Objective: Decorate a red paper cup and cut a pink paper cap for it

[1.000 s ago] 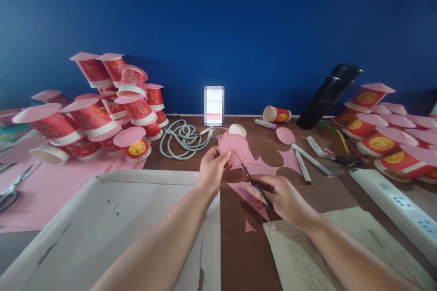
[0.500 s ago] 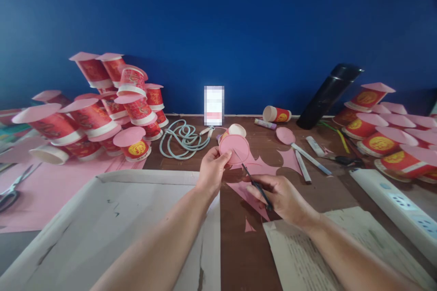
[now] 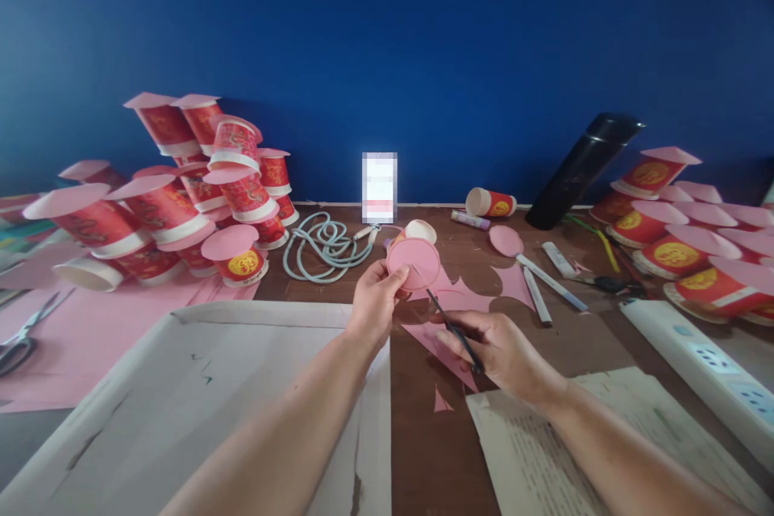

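Note:
A round pink paper disc (image 3: 414, 258) is pinched between the thumb and fingers of my left hand (image 3: 376, 298). My right hand (image 3: 493, 351) is closed around dark-handled scissors (image 3: 451, 325), whose blades point up and left and meet the disc at its lower right, reaching towards its middle. Behind the disc a pale cup (image 3: 422, 231) partly shows. Pink paper offcuts (image 3: 456, 294) with curved edges lie on the brown table under and beside my hands. Another pink disc (image 3: 506, 241) rests further right.
Stacked red cups (image 3: 160, 210) with pink tops stand left, more cups (image 3: 674, 254) right. A white box lid (image 3: 254, 403) lies near my left forearm. Also here are a coiled cable (image 3: 323, 250), a phone (image 3: 380, 187), a black bottle (image 3: 584, 169), a power strip (image 3: 707, 363) and other scissors (image 3: 24, 339).
The disc and my left hand have shifted very slightly left. The scissors stay at the disc's lower right, and both hands keep their grip.

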The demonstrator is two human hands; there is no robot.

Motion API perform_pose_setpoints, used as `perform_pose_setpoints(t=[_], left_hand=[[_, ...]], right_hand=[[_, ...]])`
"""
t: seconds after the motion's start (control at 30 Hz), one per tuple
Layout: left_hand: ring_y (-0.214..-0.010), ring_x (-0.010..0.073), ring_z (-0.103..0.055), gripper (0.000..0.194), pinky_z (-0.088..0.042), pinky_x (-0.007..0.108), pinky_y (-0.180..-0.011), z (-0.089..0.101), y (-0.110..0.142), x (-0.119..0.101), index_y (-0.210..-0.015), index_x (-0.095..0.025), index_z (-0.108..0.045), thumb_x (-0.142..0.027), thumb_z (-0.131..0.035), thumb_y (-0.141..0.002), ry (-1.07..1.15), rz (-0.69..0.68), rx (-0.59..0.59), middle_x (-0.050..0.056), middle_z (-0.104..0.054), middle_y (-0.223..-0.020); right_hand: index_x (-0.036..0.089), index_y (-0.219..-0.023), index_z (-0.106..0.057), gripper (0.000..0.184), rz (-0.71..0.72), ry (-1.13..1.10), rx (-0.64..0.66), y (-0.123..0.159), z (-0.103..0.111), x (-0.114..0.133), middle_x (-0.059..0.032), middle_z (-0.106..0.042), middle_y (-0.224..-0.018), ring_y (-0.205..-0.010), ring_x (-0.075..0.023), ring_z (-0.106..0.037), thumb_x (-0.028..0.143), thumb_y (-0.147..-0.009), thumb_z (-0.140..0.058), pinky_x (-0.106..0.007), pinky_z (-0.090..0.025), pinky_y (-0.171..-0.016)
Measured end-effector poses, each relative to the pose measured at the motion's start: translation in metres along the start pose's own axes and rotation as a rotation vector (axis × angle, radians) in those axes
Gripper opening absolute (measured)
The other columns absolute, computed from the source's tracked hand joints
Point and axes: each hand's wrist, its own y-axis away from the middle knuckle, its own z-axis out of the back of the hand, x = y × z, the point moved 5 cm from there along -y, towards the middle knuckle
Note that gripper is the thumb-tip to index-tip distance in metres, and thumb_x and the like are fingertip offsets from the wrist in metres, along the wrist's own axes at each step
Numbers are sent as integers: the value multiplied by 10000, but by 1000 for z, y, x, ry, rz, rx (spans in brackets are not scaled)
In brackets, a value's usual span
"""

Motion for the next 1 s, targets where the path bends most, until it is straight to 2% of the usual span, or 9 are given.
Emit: perform_pose_setpoints(t=[0.17,0.27,0.43,0.6,0.7,0.77,0.9,1.0], left_hand=[[-588,63,-503,272,-411,196,-580,2,-2,-2,-748,-142,-576,-306,-771,-653,18,-11,-22,-14,-579,-681],[-606,75,-526,269,-446,218,-614,3,-3,-4,-768,-151,-578,-310,-766,-659,41,-28,-29,-13,-590,-698],[-609,87,-545,282,-455,229,-626,6,-4,-6,-765,-162,-570,-342,-763,-665,40,-62,-66,-17,-584,-680],[-594,90,-541,296,-457,236,-613,4,-2,-4,-855,-158,-608,-345,-761,-683,4,-24,-20,-17,-595,-698],[-654,119,-585,310,-482,262,-656,-3,3,-2,-875,-151,-625,-359,-761,-691,-59,38,74,7,-635,-741],[-715,140,-608,317,-489,270,-690,-9,8,-2,-885,-143,-647,-364,-763,-688,-159,70,146,27,-662,-784],[-758,163,-623,314,-482,272,-705,-15,15,-1,-917,-130,-675,-349,-746,-704,-420,98,230,47,-693,-830],[-802,184,-643,314,-488,288,-741,-16,15,-2,-944,-137,-674,-336,-735,-710,-465,86,235,59,-715,-879]], right_hand=[[167,-828,-635,249,-34,-1,-14,-2,1,-11,43,-491,-616,-557,-87,-412,414,-851,-627,-219,-329,-531],[194,-949,-655,267,-49,126,-65,-3,9,-19,46,-538,-633,-561,-99,-458,427,-820,-649,-219,-358,-533],[239,-980,-617,227,17,582,-278,-2,44,-17,36,-628,-656,-610,-137,-582,394,-813,-626,-245,-411,-592],[309,-1021,-620,248,-174,813,-499,5,83,-24,17,-733,-870,-778,-215,-685,415,-796,-620,-279,-416,-601],[318,-1054,-633,288,-283,911,-494,8,91,-30,-7,-739,-960,-856,-262,-692,428,-789,-613,-297,-402,-595],[307,-1071,-643,310,-307,936,-451,9,90,-32,-25,-730,-1002,-891,-276,-687,416,-783,-615,-307,-410,-619],[292,-1166,-636,404,-218,872,-357,9,82,-31,-56,-695,-1128,-943,-263,-674,425,-784,-630,-315,-443,-701],[276,-1261,-598,499,-181,850,-363,10,80,-26,-72,-672,-1216,-989,-276,-666,441,-791,-639,-330,-453,-735]])
